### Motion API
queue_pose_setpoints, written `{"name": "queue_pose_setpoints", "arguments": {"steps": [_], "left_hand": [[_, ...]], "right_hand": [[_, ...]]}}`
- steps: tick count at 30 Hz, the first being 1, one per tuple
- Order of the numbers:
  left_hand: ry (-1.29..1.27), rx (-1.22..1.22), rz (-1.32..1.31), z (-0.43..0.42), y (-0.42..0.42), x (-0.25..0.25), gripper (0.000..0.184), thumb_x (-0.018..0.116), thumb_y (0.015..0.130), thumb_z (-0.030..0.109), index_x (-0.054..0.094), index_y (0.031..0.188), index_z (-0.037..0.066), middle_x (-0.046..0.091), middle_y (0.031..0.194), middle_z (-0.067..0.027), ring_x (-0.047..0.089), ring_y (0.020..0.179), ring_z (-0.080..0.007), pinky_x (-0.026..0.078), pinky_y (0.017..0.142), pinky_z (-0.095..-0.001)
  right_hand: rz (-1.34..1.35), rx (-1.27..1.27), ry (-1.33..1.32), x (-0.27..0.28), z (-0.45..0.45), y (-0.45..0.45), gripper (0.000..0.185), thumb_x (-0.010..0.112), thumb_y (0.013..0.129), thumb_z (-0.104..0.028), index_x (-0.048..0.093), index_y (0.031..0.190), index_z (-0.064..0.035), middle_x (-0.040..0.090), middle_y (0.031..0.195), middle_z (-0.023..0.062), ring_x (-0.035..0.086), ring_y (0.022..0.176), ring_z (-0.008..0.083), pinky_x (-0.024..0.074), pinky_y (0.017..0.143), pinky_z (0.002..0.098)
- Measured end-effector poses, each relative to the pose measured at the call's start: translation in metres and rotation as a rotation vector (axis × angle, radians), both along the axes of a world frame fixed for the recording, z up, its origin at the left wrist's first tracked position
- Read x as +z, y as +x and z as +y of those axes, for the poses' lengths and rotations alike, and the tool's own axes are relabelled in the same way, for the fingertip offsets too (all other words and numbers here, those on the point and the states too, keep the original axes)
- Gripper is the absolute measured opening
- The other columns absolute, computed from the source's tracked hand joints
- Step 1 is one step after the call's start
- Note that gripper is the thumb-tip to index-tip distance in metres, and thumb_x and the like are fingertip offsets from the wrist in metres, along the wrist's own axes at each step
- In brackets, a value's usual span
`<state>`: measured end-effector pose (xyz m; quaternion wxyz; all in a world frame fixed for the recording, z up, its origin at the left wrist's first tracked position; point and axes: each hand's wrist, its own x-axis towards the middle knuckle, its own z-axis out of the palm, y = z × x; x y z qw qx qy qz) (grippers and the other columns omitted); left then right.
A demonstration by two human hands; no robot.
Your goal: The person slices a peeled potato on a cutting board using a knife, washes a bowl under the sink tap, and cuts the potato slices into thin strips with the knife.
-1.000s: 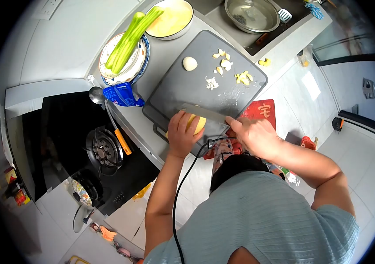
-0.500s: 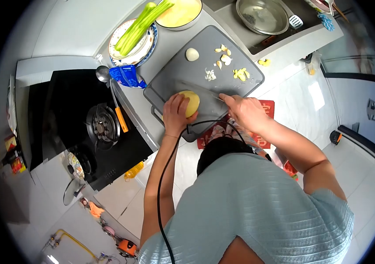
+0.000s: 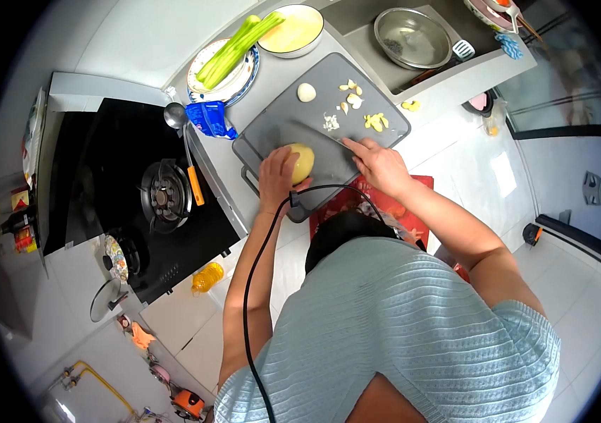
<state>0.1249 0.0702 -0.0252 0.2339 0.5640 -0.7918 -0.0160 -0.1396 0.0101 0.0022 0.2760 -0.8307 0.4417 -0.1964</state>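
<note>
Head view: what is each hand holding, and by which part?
The right hand holds the knife by its handle end; the left hand holds the yellow potato around its picture-left side.

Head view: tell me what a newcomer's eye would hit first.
Likely the yellow, potato-like vegetable on the grey cutting board, held by the left hand, with a knife in the right hand beside it. Next, the green celery across the plates, then the blue packet beside the board.

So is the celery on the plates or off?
On: the celery lies across the patterned plates, one end reaching over the bowl.
</note>
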Motion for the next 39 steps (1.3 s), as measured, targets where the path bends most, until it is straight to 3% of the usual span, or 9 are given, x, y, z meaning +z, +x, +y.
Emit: {"name": "queue_pose_setpoints", "arguments": {"steps": [11, 14, 20, 23, 25, 28, 29, 32, 39], "left_hand": [[-0.009, 0.053, 0.079, 0.05, 0.019, 0.014, 0.056, 0.075, 0.075, 0.021, 0.051, 0.123, 0.003, 0.053, 0.129, -0.0138, 0.049, 0.119, -0.0334, 0.038, 0.096, -0.0471], [0.064, 0.259, 0.12, 0.088, 0.028, 0.014, 0.037, 0.064, 0.086, 0.023, 0.054, 0.115, 0.004, 0.058, 0.113, -0.013, 0.055, 0.099, -0.034, 0.045, 0.084, -0.0425], [0.441, 0.521, 0.364, 0.203, 0.051, 0.007, 0.013, 0.062, 0.088, 0.022, 0.06, 0.094, 0.01, 0.062, 0.081, -0.011, 0.061, 0.072, -0.0335, 0.048, 0.063, -0.0398], [0.631, 0.619, 0.503, 0.256, 0.054, 0.009, 0.017, 0.064, 0.087, 0.023, 0.062, 0.085, 0.006, 0.061, 0.07, -0.0119, 0.061, 0.068, -0.0324, 0.047, 0.061, -0.0379], [0.716, 0.562, 0.508, 0.288, 0.055, 0.016, 0.026, 0.067, 0.089, 0.03, 0.068, 0.088, 0.004, 0.065, 0.069, -0.0106, 0.059, 0.058, -0.0174, 0.047, 0.057, -0.0336], [0.985, 0.617, 0.643, 0.308, 0.044, 0.056, 0.031, 0.066, 0.09, 0.033, 0.071, 0.089, 0.003, 0.063, 0.066, -0.0062, 0.052, 0.057, -0.0118, 0.042, 0.053, -0.028], [1.097, 0.651, 0.713, 0.314, 0.043, 0.059, 0.03, 0.065, 0.09, 0.032, 0.07, 0.091, 0.002, 0.065, 0.069, -0.0107, 0.06, 0.062, -0.0169, 0.047, 0.059, -0.0317], [1.074, 0.647, 0.831, 0.327, 0.035, 0.072, 0.031, 0.066, 0.09, 0.033, 0.07, 0.09, 0.002, 0.065, 0.068, -0.0081, 0.058, 0.061, -0.0126, 0.047, 0.058, -0.0293], [0.879, 0.711, 0.7, 0.367, 0.032, 0.033, 0.028, 0.066, 0.09, 0.036, 0.069, 0.094, 0.008, 0.067, 0.07, -0.0086, 0.062, 0.06, -0.0198, 0.049, 0.059, -0.0307]], "right_hand": [[-0.019, -0.016, -0.08, 0.012, 0.021, 0.026, 0.052, 0.062, 0.078, -0.006, 0.058, 0.128, -0.0196, 0.057, 0.113, 0.0058, 0.066, 0.078, 0.0302, 0.0535, 0.068, 0.0428], [-0.002, -0.001, -0.106, 0.018, 0.019, 0.044, 0.057, 0.062, 0.075, -0.003, 0.057, 0.129, -0.0216, 0.055, 0.117, 0.0051, 0.066, 0.079, 0.0296, 0.0535, 0.068, 0.0425], [0.075, 0.068, -0.212, 0.034, 0.013, 0.085, 0.056, 0.062, 0.075, -0.001, 0.061, 0.126, -0.0252, 0.055, 0.115, 0.0059, 0.065, 0.085, 0.0288, 0.0533, 0.072, 0.0391], [0.127, 0.203, -0.278, 0.038, 0.014, 0.109, 0.056, 0.061, 0.075, 0.0, 0.062, 0.125, -0.0248, 0.056, 0.113, 0.0063, 0.063, 0.088, 0.0293, 0.0532, 0.075, 0.038], [0.119, 0.261, -0.284, 0.039, 0.019, 0.132, 0.052, 0.059, 0.077, -0.003, 0.062, 0.125, -0.0244, 0.056, 0.111, 0.0063, 0.062, 0.095, 0.0276, 0.0519, 0.079, 0.037], [0.249, 0.323, -0.389, 0.025, 0.035, 0.179, 0.049, 0.055, 0.081, -0.011, 0.059, 0.13, -0.0191, 0.055, 0.112, 0.0102, 0.058, 0.1, 0.0251, 0.0487, 0.084, 0.0359], [0.332, 0.294, -0.43, 0.016, 0.041, 0.197, 0.052, 0.055, 0.082, -0.011, 0.054, 0.134, -0.0163, 0.054, 0.11, 0.0109, 0.058, 0.097, 0.0262, 0.0491, 0.081, 0.0349], [0.576, 0.266, -0.36, 0.012, 0.055, 0.245, 0.05, 0.051, 0.088, -0.013, 0.049, 0.138, -0.0141, 0.052, 0.12, 0.0114, 0.056, 0.101, 0.0272, 0.0493, 0.08, 0.0354], [0.536, 0.267, -0.419, -0.027, 0.086, 0.283, 0.046, 0.049, 0.09, -0.016, 0.049, 0.137, -0.0123, 0.049, 0.13, 0.0146, 0.053, 0.106, 0.0309, 0.0491, 0.083, 0.038]]}}
